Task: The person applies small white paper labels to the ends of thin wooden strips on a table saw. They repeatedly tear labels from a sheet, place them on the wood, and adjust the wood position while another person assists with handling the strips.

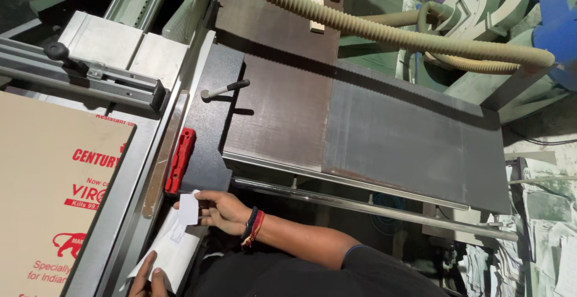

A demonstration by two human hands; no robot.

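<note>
My right hand point(219, 211), with dark and red bands at the wrist, reaches left and pinches a small white card point(188, 208) above a larger white paper sheet point(171, 250). My left hand point(148, 280) shows only partly at the bottom edge, its fingers gripping the lower end of that sheet. Both hands are at the near edge of a dark saw table point(415, 134), just below a red plastic block point(180, 160) lying beside the metal guide rail point(163, 153).
A brown printed board point(42, 189) lies on the sliding carriage at left. A ribbed beige hose point(384, 32) crosses the top. A metal fence with a black knob point(84, 71) sits upper left, a small lever point(225, 88) on the table. Paper scraps point(541, 237) lie at right.
</note>
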